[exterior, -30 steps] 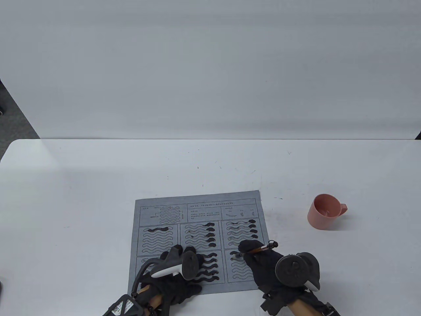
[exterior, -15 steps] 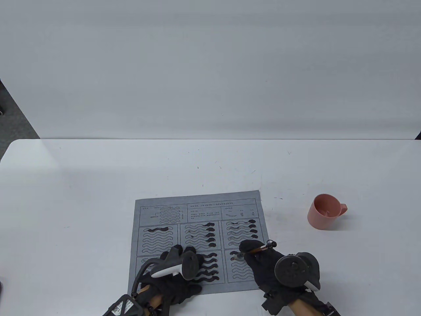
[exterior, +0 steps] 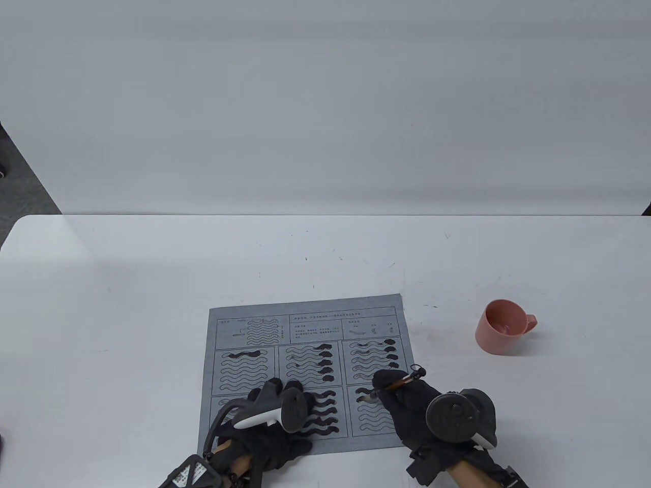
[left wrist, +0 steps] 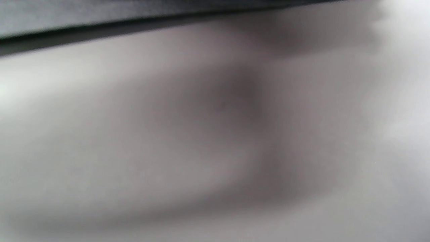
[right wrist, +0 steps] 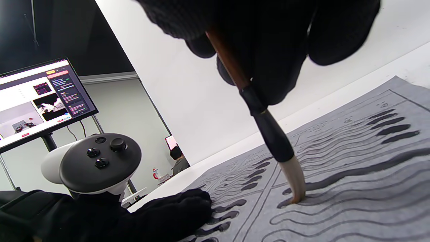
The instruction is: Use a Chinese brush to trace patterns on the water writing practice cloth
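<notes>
A grey water writing cloth [exterior: 305, 325] with printed wavy lines lies near the table's front edge; several waves carry dark wet strokes. My right hand [exterior: 412, 401] grips a brown Chinese brush [exterior: 402, 382]. In the right wrist view the brush [right wrist: 265, 131] leans down from my fingers and its pale tip [right wrist: 295, 188] touches the top wave of the lower right box on the cloth [right wrist: 352, 188]. My left hand [exterior: 269, 412] rests flat on the cloth's lower left part and shows in the right wrist view [right wrist: 134, 215]. The left wrist view is only blur.
A pink cup [exterior: 501, 325] stands on the white table [exterior: 127, 315] to the right of the cloth. A monitor on a stand [right wrist: 40, 97] and a seated person show far off in the right wrist view.
My right hand with the brush has shifted slightly right and the dark stroke at the top of the lower right box has grown. My left hand has not moved.
</notes>
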`<state>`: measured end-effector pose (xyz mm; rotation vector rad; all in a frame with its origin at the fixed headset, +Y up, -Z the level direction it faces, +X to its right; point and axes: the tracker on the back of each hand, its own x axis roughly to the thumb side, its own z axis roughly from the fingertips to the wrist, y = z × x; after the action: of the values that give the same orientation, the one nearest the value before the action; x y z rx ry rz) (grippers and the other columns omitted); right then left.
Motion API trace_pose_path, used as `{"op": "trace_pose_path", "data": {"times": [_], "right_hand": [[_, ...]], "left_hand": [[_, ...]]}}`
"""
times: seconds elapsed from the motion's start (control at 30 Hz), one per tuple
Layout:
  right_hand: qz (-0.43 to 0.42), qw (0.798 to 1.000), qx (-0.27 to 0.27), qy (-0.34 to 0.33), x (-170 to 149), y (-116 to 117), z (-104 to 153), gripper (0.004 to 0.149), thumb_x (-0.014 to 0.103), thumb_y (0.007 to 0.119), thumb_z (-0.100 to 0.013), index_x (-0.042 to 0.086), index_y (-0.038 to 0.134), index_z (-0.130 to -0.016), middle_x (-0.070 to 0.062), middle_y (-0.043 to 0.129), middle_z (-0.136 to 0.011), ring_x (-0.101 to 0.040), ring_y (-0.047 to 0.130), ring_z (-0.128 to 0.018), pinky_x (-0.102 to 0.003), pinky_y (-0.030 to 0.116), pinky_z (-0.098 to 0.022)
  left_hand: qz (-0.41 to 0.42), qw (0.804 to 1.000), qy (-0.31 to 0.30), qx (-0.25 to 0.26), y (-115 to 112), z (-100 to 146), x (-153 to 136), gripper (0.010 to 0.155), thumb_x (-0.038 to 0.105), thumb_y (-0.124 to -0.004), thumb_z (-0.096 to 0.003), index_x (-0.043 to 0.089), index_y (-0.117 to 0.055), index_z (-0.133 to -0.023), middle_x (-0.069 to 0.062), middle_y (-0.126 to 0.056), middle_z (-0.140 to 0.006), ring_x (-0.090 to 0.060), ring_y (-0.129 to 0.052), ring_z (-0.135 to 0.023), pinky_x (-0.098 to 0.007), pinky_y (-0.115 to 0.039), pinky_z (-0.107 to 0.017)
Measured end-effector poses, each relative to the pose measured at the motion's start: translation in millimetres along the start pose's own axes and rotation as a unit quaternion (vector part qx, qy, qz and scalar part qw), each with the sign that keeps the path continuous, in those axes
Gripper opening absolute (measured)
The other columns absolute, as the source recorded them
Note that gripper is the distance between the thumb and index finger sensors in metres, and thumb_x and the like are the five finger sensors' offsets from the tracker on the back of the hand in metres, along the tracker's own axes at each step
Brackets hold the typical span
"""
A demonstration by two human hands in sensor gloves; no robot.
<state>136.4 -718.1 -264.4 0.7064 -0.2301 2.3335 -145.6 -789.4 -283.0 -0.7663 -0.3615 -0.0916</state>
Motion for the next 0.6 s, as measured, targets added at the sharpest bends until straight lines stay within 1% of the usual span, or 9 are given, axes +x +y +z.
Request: {"op": "trace_pose_path", "data": {"times": [0.6], "right_hand": [[0.009, 1.0, -0.003, 0.002, -2.3, -2.6, -0.1, 0.04, 0.025, 0.068, -0.055, 0.009, 0.067, -0.092, -0.017, 0.086, -0.09, -0.04, 0.097, -0.074, -0.066, 0.073, -0.056]], "left_hand": [[0.0, 1.0, 0.0, 0.0, 0.0, 0.1, 0.0, 0.085, 0.067, -0.046, -0.0442, 0.047, 0.019, -0.095, 0.011, 0.031, -0.103, -0.032, 0.028, -0.098, -0.06, 0.005, -0.073]]}}
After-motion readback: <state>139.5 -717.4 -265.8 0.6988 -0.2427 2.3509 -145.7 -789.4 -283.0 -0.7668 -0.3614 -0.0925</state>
